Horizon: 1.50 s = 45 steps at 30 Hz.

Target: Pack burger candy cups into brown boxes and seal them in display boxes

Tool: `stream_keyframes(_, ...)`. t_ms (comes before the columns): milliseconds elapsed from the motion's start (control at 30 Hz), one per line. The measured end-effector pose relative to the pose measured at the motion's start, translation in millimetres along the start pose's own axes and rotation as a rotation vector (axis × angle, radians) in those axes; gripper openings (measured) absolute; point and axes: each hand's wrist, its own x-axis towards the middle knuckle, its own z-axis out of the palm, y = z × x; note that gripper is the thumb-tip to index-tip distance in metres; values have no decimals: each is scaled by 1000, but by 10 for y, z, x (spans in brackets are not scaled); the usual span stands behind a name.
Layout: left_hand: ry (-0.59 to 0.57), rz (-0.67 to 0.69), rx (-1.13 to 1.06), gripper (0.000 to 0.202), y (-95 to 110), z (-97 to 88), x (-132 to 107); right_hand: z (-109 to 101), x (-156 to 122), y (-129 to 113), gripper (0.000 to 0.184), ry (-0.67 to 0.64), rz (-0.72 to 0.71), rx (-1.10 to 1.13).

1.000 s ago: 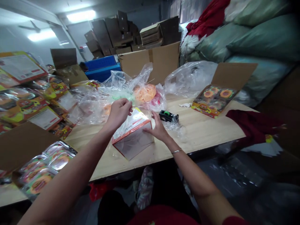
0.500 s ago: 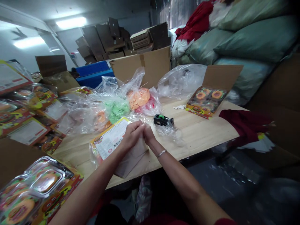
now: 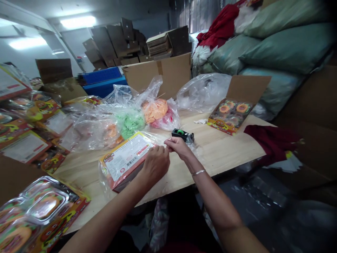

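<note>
A burger-print box lies on the table inside a clear plastic bag, its white label side up. At the box's right end my left hand is closed, fingers curled on the bag's loose plastic. My right hand pinches the edge of the same plastic just beyond, thumb and fingers together. Both hands are close to each other. Directly behind my right hand sits a black tape dispenser with a green core.
An open display box of burger toys stands at the right rear, another toy box at the near left. Bags of orange and green pieces lie behind. Wrapped boxes pile up at left. A dark red cloth hangs over the right edge.
My hands were pressed together over the box's right end; now they are slightly apart, the right one shifted rightward. The box's side shows more fully.
</note>
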Motion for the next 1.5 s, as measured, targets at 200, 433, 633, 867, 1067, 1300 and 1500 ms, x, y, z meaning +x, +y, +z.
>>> stream_keyframes(200, 230, -230, 73, 32, -183, -196, -434, 32, 8, 460, 44, -60, 75, 26)
stream_keyframes(433, 126, -468, 110, 42, -242, -4, -136, 289, -154, 745, 51, 41, 49, 166)
stream_keyframes(633, 143, -240, 122, 16, -390, 89, -146, 438, -506, 834, 51, 26, 162, 251)
stream_keyframes(867, 324, -272, 47, 35, -508, 287, -587, 977, -730, 1108, 51, 37, 171, 315)
stream_keyframes(1067, 411, -355, 95, 34, -311, 608, -697, 424, -809, 1036, 24, 55, -1, -125)
stream_keyframes(1300, 475, -282, 47, 30, -368, 717, -754, -1096, -199, 351, 22, 615, -272, -925)
stream_keyframes(1500, 568, -188, 213, 30, -383, 782, -751, -1152, -64, 636, 14, 346, 55, -1236)
